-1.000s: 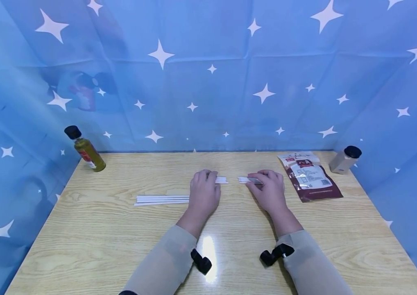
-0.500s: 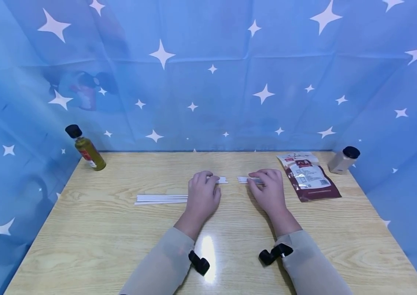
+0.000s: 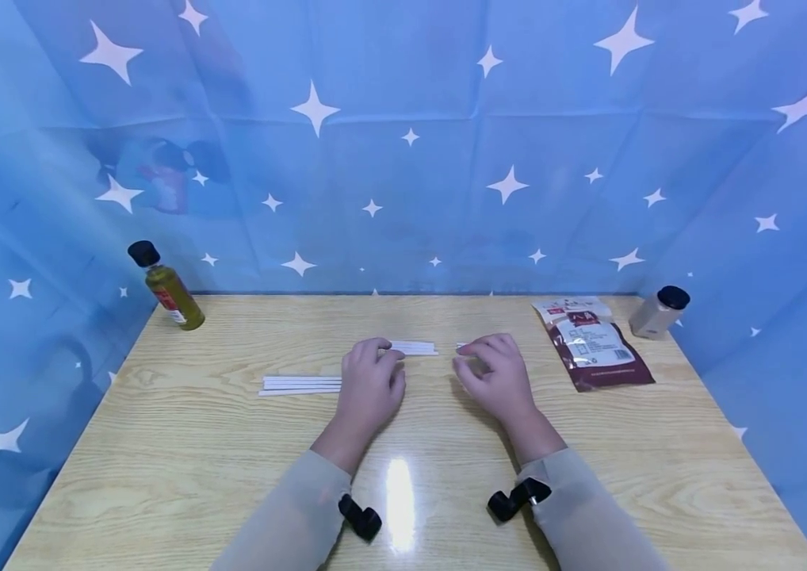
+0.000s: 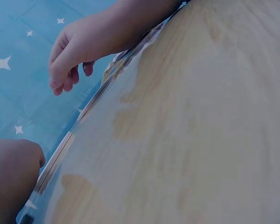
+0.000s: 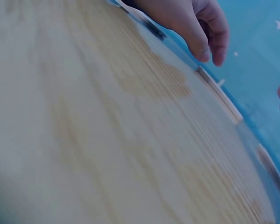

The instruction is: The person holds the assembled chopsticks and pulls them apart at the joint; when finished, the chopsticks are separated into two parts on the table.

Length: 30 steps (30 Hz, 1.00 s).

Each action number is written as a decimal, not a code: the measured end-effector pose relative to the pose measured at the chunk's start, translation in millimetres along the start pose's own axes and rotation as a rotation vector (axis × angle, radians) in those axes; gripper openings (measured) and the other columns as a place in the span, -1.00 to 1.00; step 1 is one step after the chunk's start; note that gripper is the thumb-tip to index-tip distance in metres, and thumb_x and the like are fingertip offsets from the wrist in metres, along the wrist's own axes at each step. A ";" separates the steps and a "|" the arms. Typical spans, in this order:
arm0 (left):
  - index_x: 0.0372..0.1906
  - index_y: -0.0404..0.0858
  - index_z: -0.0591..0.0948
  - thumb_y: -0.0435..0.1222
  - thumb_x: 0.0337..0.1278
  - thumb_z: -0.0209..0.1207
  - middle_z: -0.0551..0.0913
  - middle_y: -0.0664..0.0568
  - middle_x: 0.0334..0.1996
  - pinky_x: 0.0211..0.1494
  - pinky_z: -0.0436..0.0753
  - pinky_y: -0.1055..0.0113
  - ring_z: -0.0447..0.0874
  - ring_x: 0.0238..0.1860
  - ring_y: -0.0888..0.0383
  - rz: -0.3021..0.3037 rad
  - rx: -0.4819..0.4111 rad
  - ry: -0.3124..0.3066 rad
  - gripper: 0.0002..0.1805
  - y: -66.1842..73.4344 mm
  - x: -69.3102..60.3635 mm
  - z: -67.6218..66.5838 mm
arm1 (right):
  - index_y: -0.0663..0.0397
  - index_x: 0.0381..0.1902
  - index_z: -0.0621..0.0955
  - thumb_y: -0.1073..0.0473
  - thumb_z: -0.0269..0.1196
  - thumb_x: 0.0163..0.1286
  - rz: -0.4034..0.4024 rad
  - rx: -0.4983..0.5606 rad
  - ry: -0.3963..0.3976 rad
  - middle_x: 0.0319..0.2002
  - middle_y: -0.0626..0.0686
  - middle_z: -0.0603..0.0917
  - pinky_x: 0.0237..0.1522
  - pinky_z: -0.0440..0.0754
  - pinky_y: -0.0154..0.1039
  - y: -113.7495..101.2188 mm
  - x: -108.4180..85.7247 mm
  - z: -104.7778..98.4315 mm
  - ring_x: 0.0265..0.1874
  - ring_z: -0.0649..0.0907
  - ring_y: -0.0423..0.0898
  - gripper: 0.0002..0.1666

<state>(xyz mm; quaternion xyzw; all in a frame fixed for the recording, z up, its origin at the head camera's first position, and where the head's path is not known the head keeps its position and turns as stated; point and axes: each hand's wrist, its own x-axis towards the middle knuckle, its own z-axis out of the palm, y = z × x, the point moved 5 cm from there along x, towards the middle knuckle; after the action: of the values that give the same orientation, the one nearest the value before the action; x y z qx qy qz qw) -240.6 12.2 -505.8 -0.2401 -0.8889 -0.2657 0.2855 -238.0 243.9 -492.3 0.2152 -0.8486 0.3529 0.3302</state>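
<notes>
The left hand (image 3: pixel 371 385) and the right hand (image 3: pixel 495 374) are near the middle of the frame, fingers loosely bent, and neither one holds anything. The middle bunch of white sticks (image 3: pixel 413 347) lies flat in the gap between them, a bit toward the top of the frame. Its long side runs left to right, from one hand toward the other. The left hand is nearer, with its fingertips at the bunch's left end; I cannot tell if they touch. The right bunch of white sticks (image 3: pixel 460 346) pokes out just past the right fingertips, and the hand hides the rest. The left bunch of white sticks (image 3: pixel 300 385) also lies sideways, its right end behind the left hand. Farther out on the wooden table (image 3: pixel 161 444), an oil bottle (image 3: pixel 174 295) stands at upper left, and a brown packet (image 3: pixel 592 345) and a black-lidded jar (image 3: pixel 656 314) are at right. Behind is a blue star curtain (image 3: pixel 403 238).
</notes>
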 end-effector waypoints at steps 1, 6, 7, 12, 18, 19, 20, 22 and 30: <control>-0.13 -0.21 0.80 -0.37 0.19 0.40 0.67 -0.15 0.08 0.10 0.58 -0.20 0.60 0.15 -0.17 -0.007 0.000 -0.008 -0.84 -2.3 -1.8 -2.6 | 0.11 -0.29 0.83 0.13 0.46 0.28 0.004 0.003 -0.007 -0.29 0.06 0.79 0.00 0.54 0.07 -2.0 -0.1 2.6 -0.16 0.64 0.13 -0.85; -0.10 -0.21 0.80 -0.35 0.21 0.40 0.67 -0.15 0.10 0.14 0.56 -0.19 0.59 0.18 -0.18 -0.039 0.001 -0.035 -0.83 -12.3 -9.7 -14.7 | 0.08 -0.28 0.83 0.14 0.46 0.30 0.008 0.010 -0.050 -0.30 0.00 0.80 -0.02 0.59 0.07 -15.2 0.4 18.0 -0.15 0.67 0.09 -0.87; -0.10 -0.22 0.80 -0.35 0.20 0.41 0.67 -0.15 0.10 0.14 0.56 -0.20 0.59 0.18 -0.19 -0.045 0.002 -0.036 -0.83 -14.2 -11.3 -16.9 | 0.08 -0.28 0.83 0.14 0.46 0.30 0.002 0.010 -0.060 -0.30 0.00 0.81 -0.03 0.60 0.08 -18.5 0.8 21.7 -0.15 0.67 0.09 -0.88; -0.11 -0.24 0.79 -0.35 0.20 0.40 0.67 -0.17 0.11 0.16 0.53 -0.21 0.58 0.18 -0.20 -0.072 0.014 -0.031 -0.83 -25.2 -17.4 -28.2 | 0.08 -0.26 0.83 0.15 0.48 0.29 -0.048 0.021 -0.091 -0.30 0.00 0.81 -0.08 0.63 0.09 -35.8 3.9 40.2 -0.18 0.68 0.08 -0.87; -0.13 -0.25 0.80 -0.38 0.24 0.35 0.69 -0.19 0.06 0.13 0.53 -0.23 0.61 0.14 -0.23 -0.089 0.029 -0.001 -0.86 -39.1 -25.5 -43.0 | 0.09 -0.24 0.83 0.16 0.48 0.30 -0.075 0.026 -0.141 -0.29 -0.02 0.80 -0.07 0.62 0.03 -53.5 6.7 61.5 -0.21 0.69 0.04 -0.87; -0.13 -0.25 0.81 -0.39 0.25 0.34 0.69 -0.19 0.05 0.12 0.53 -0.23 0.61 0.13 -0.23 -0.095 0.029 0.002 -0.86 -41.3 -26.9 -45.3 | 0.08 -0.25 0.83 0.15 0.49 0.29 -0.077 0.013 -0.145 -0.29 -0.02 0.80 -0.07 0.62 0.01 -55.8 7.2 64.6 -0.22 0.69 0.03 -0.87; -0.13 -0.25 0.81 -0.41 0.26 0.33 0.69 -0.18 0.04 0.11 0.53 -0.23 0.61 0.13 -0.23 -0.105 0.027 0.003 -0.86 -43.8 -28.2 -47.5 | 0.07 -0.25 0.83 0.15 0.50 0.28 -0.080 -0.003 -0.146 -0.29 -0.02 0.80 -0.07 0.62 -0.01 -58.0 7.9 67.6 -0.23 0.69 0.02 -0.87; -0.13 -0.25 0.81 -0.43 0.29 0.29 0.69 -0.17 0.03 0.09 0.52 -0.21 0.61 0.12 -0.22 -0.129 0.033 0.001 -0.85 -48.4 -30.1 -51.4 | 0.05 -0.26 0.83 0.15 0.51 0.26 -0.082 -0.041 -0.146 -0.29 -0.02 0.81 -0.09 0.62 -0.04 -62.2 9.8 73.0 -0.25 0.69 0.00 -0.88; -0.06 -0.24 0.81 -0.44 0.33 0.26 0.68 -0.16 0.08 0.18 0.48 -0.20 0.55 0.20 -0.21 -0.212 0.057 -0.068 -0.80 -63.2 -37.1 -61.2 | -0.03 -0.29 0.84 0.13 0.46 0.31 -0.057 -0.110 -0.215 -0.30 -0.05 0.80 -0.11 0.62 -0.08 -76.8 14.0 93.4 -0.28 0.66 -0.02 -0.93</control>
<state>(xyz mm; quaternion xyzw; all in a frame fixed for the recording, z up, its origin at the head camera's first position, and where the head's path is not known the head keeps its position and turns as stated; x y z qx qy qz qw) -227.3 -82.3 -508.0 -0.1452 -0.9257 -0.2609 0.2323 -239.9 122.3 -497.1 0.2572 -0.8907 0.2713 0.2586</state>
